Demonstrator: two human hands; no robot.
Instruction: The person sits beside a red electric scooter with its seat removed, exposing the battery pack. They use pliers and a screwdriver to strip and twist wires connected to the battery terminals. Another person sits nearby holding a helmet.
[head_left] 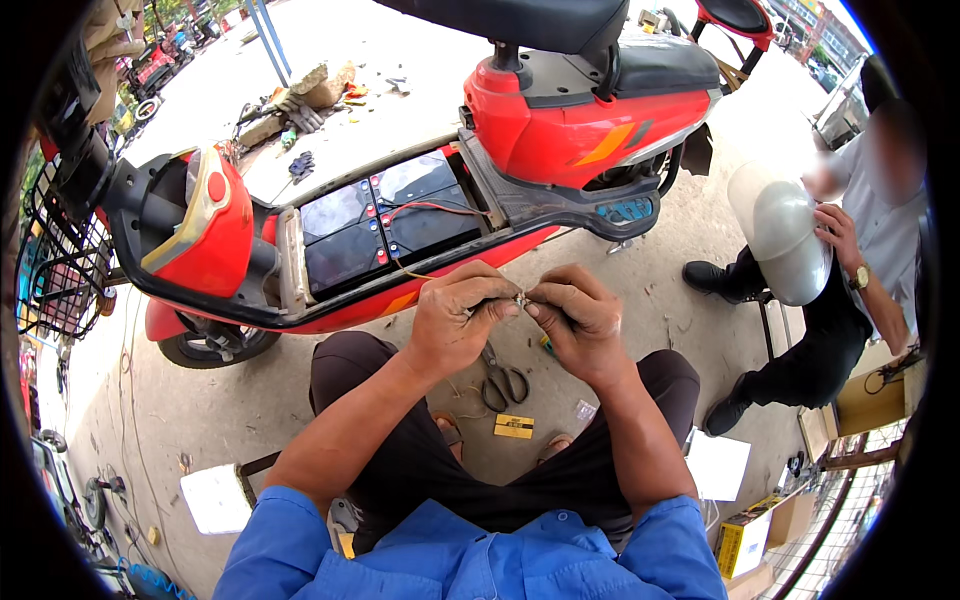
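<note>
My left hand (455, 318) and my right hand (582, 320) meet fingertip to fingertip in front of the red electric scooter. Both are closed in a pinch on a small silvery metal piece (520, 299), too small to name exactly. A thin brownish wire (408, 270) runs from the batteries toward my left hand, which hides its end. Several black batteries (340, 250) lie in the scooter's opened footwell, with a red wire (440, 207) across them. Below my hands, black-handled scissors (497, 383) rest on the ground.
A small yellow box (513, 427) lies between my feet. At the right, a person sits holding a pale grey helmet (785, 235). Cardboard boxes (790, 520) stand at lower right. Gloves and stones (300, 105) lie beyond the scooter. A wire basket (65, 260) hangs at its front.
</note>
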